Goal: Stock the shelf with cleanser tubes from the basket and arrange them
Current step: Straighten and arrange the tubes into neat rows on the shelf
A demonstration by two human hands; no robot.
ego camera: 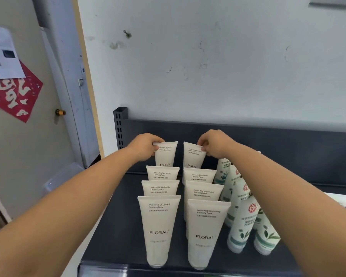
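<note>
STOCKING THE BACK ROW: A person reached both arms to the rear of a dark shelf [116,226]. The left hand [146,145] pinched the flat top edge of the rearmost tube of the left row [166,154], and the right hand [214,143] pinched the top corner of the rearmost tube of the right row [194,156]. The fingers of both hands were curled onto the tubes.

The two white cleanser tubes stood cap-down near the shelf's back panel [278,140]. Each closed a row of four running forward to the shelf's lip. Green-printed tubes [242,222] stood just beside the right row, under the right forearm.

The step in hand looked to be squaring off the back pair. Done well, it would take a light grip at the crimp. Each tube would be set plumb on its cap, label to the front, in line with the one ahead and not pressing on it. The right tube seemed to lean a little and likely wanted straightening. On letting go, the right arm would do best to lift up and clear of the green tubes.
</note>
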